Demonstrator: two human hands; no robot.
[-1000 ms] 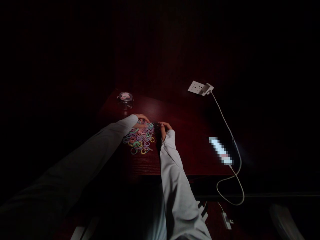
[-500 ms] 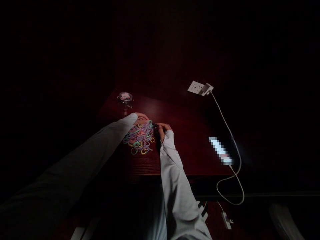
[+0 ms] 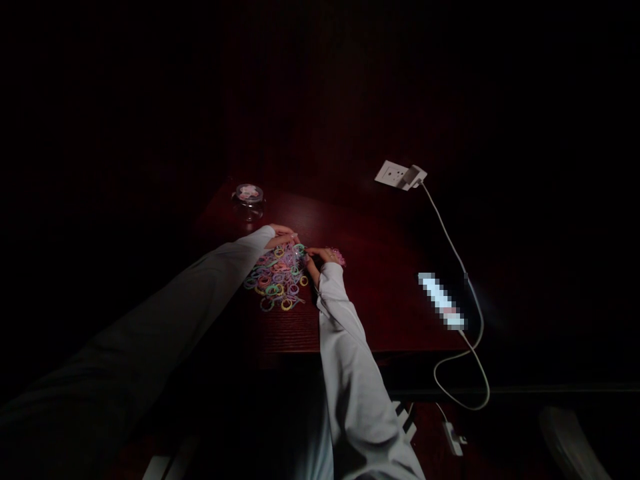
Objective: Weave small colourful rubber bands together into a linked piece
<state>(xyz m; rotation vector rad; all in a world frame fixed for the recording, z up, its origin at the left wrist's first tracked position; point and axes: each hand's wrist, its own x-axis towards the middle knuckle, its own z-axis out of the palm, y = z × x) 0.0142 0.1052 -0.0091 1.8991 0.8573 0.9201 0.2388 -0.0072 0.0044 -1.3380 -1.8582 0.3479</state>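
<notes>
My fingers (image 3: 319, 253) bend, narrowly spaced, at coloured bands (image 3: 281, 267); grip I cannot tell. Bands seem light, elastic: pinch rims.

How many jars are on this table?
1: a clear lidded jar, far left on the table, beyond the left hand and the pile of colourful bands. Darkness may hide others.
</notes>
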